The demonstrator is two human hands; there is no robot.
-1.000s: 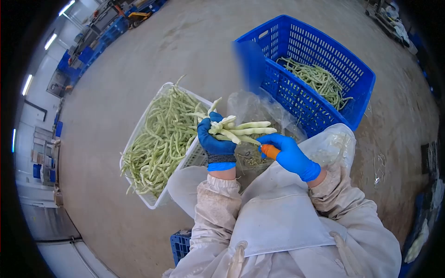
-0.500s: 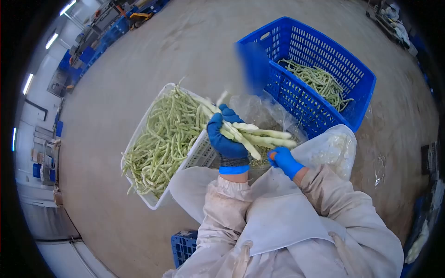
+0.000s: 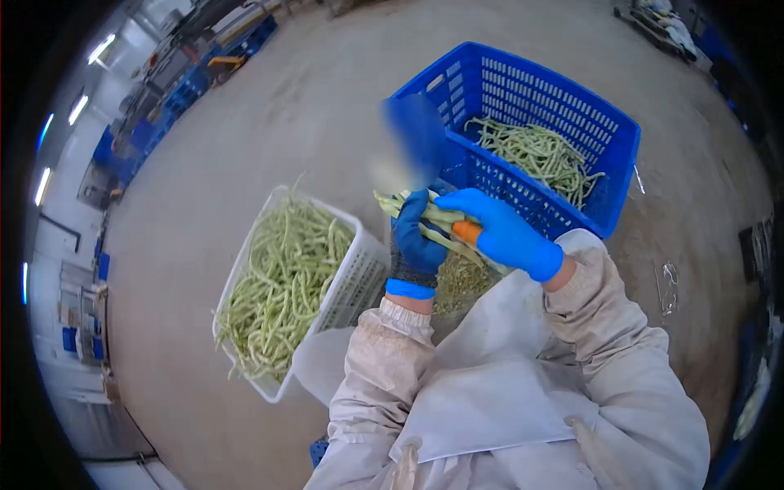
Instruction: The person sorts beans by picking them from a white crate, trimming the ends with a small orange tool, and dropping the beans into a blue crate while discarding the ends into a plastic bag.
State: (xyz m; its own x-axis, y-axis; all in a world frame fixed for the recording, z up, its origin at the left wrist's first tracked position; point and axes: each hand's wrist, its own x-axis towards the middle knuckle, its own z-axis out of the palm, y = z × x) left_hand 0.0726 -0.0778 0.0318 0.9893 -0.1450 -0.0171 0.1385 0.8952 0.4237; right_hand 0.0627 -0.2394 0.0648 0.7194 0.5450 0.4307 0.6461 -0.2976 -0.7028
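Note:
My left hand (image 3: 415, 243), in a blue glove, grips a bunch of pale green beans (image 3: 433, 219) held up in front of me. My right hand (image 3: 500, 232), also in a blue glove, lies over the right end of the bunch and holds an orange-handled tool (image 3: 467, 232) against the beans; its blade is hidden. Both hands hover above a clear plastic bag with bean trimmings (image 3: 460, 283), between a white basket and a blue crate.
A white basket (image 3: 353, 282) full of green beans (image 3: 282, 282) stands on the concrete floor at my left. A blue plastic crate (image 3: 523, 86) with a thinner layer of beans (image 3: 535, 155) stands ahead right. My white apron fills the foreground. Blue crates and equipment line the far left.
Both hands rose and shifted toward the blue crate. My right hand moved from below the bean bunch to on top of it, and the orange handle shows again.

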